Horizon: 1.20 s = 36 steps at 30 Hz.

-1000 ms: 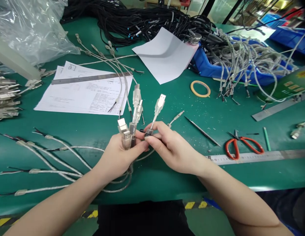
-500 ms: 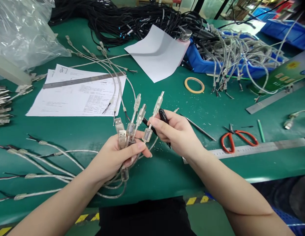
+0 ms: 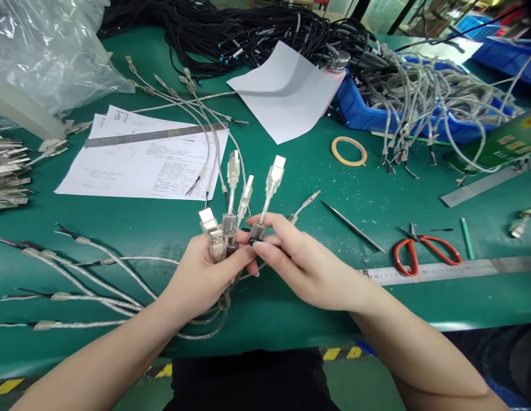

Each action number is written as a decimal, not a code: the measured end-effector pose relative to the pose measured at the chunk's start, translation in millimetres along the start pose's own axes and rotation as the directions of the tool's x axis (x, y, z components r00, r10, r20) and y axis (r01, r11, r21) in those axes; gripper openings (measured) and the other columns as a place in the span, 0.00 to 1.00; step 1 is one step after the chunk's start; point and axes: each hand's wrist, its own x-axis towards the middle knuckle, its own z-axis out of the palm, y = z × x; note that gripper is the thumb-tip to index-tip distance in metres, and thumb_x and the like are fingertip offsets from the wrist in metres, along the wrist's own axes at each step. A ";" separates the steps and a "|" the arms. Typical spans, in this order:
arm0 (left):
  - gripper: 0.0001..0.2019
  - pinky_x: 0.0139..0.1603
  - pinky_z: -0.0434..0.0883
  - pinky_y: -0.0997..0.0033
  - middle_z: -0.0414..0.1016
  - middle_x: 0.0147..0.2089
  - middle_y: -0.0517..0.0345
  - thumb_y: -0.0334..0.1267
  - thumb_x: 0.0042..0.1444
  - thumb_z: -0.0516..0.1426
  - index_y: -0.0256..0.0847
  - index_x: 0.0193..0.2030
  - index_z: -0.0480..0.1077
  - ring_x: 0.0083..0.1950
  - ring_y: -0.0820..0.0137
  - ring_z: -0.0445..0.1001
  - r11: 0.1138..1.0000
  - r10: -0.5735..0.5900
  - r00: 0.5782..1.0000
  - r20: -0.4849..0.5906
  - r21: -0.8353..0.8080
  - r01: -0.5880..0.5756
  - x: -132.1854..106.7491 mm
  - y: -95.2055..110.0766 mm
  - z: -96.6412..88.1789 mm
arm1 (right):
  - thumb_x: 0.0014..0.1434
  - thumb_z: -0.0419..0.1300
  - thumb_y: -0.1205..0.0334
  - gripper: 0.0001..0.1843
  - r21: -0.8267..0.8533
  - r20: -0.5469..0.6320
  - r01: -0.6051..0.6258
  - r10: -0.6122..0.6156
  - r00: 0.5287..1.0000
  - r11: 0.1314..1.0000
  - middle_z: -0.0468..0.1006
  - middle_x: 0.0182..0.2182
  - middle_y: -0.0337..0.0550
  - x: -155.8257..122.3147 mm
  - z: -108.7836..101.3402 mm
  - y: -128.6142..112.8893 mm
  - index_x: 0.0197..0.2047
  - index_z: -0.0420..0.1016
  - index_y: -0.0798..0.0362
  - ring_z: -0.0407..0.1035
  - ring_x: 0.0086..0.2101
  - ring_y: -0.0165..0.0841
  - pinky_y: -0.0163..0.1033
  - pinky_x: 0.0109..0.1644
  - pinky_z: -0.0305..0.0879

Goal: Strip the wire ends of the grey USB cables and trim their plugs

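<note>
My left hand (image 3: 203, 274) is closed round a bunch of several clear-sheathed USB cables (image 3: 226, 220), plugs pointing up and fanned out. My right hand (image 3: 306, 262) pinches the ferrite bead of the rightmost cable, whose USB plug (image 3: 274, 171) stands highest. The cable tails loop down below my left hand over the green mat (image 3: 141, 222). More cables of the same kind (image 3: 77, 274) lie spread on the mat to the left.
Printed sheets under a steel ruler (image 3: 149, 136) lie at the back left. A tape ring (image 3: 349, 152), a thin probe (image 3: 353, 227), red scissors (image 3: 426, 251) and a long ruler (image 3: 445, 268) lie to the right. Black cable piles and a blue bin (image 3: 363, 114) are behind.
My right hand, which had lifted away holding a dark object half a second ago, has come back to the bunch and pinches the rightmost cable's bead. The left hand kept its grip.
</note>
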 end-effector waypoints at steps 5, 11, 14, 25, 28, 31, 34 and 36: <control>0.08 0.17 0.56 0.80 0.78 0.25 0.60 0.41 0.55 0.64 0.40 0.35 0.72 0.17 0.81 0.58 0.994 -0.049 0.992 0.117 -0.095 0.061 0.2 1.8 -2.3 | 0.71 0.46 0.55 0.15 -0.039 -0.240 0.007 -0.016 0.971 0.999 0.63 0.25 0.35 5.3 -0.1 6.6 0.35 0.64 0.54 0.56 0.24 0.26 0.34 0.30 0.55; 0.09 0.18 0.55 0.79 0.82 0.32 0.53 0.36 0.53 0.66 0.38 0.40 0.74 0.18 0.82 0.58 0.978 -0.096 0.974 0.205 -0.163 0.130 -0.7 5.7 -1.3 | 0.63 0.60 0.54 0.12 0.406 -0.314 0.015 0.124 0.941 0.914 0.59 0.21 0.31 11.9 -3.8 14.1 0.36 0.71 0.55 0.49 0.20 0.22 0.33 0.22 0.46; 0.12 0.17 0.55 0.79 0.82 0.30 0.51 0.35 0.50 0.67 0.37 0.40 0.73 0.18 0.81 0.59 0.971 -0.136 0.971 0.198 -0.167 0.170 -1.1 6.7 -0.7 | 0.63 0.61 0.56 0.10 0.534 -0.282 0.022 0.153 0.947 0.845 0.57 0.19 0.30 11.9 -3.8 14.5 0.37 0.74 0.56 0.48 0.19 0.21 0.32 0.21 0.43; 0.14 0.16 0.53 0.81 0.67 0.18 0.66 0.34 0.41 0.71 0.39 0.32 0.71 0.16 0.82 0.57 0.961 -0.194 0.976 0.102 -0.179 0.210 -0.6 5.8 2.5 | 0.65 0.58 0.53 0.13 0.432 -0.272 -0.019 0.150 0.950 0.901 0.54 0.18 0.30 11.4 -6.8 16.7 0.44 0.76 0.55 0.47 0.19 0.23 0.32 0.22 0.45; 0.15 0.17 0.53 0.81 0.65 0.19 0.69 0.34 0.43 0.71 0.40 0.34 0.71 0.16 0.83 0.56 0.969 -0.158 0.984 0.079 -0.179 0.170 0.4 6.0 1.8 | 0.68 0.52 0.51 0.18 0.009 -0.368 -0.062 0.061 0.928 0.998 0.60 0.22 0.34 13.3 -11.2 19.9 0.41 0.76 0.55 0.54 0.23 0.26 0.35 0.28 0.53; 0.18 0.18 0.53 0.81 0.64 0.20 0.71 0.36 0.44 0.71 0.40 0.39 0.70 0.17 0.83 0.56 0.974 -0.116 0.993 0.038 -0.190 0.121 1.8 6.5 0.5 | 0.70 0.49 0.55 0.18 -0.453 -0.361 -0.153 -0.024 0.932 0.878 0.70 0.31 0.45 16.4 -9.4 27.8 0.42 0.76 0.58 0.64 0.32 0.33 0.39 0.39 0.60; 0.21 0.19 0.53 0.80 0.63 0.21 0.72 0.38 0.43 0.71 0.41 0.42 0.68 0.17 0.83 0.56 0.978 -0.095 0.995 0.014 -0.186 0.096 2.6 6.1 -0.4 | 0.69 0.51 0.59 0.17 -0.666 -0.298 -0.226 0.024 0.954 0.710 0.73 0.38 0.53 19.1 -4.4 34.2 0.47 0.78 0.61 0.67 0.41 0.40 0.45 0.48 0.63; 0.23 0.19 0.54 0.80 0.64 0.21 0.71 0.39 0.42 0.72 0.41 0.42 0.67 0.17 0.83 0.56 0.979 -0.095 0.995 0.004 -0.183 0.094 2.9 5.2 -0.8 | 0.69 0.52 0.59 0.17 -0.709 -0.290 -0.225 0.014 0.957 0.668 0.74 0.40 0.54 19.7 -5.5 33.3 0.48 0.78 0.60 0.67 0.43 0.42 0.45 0.51 0.64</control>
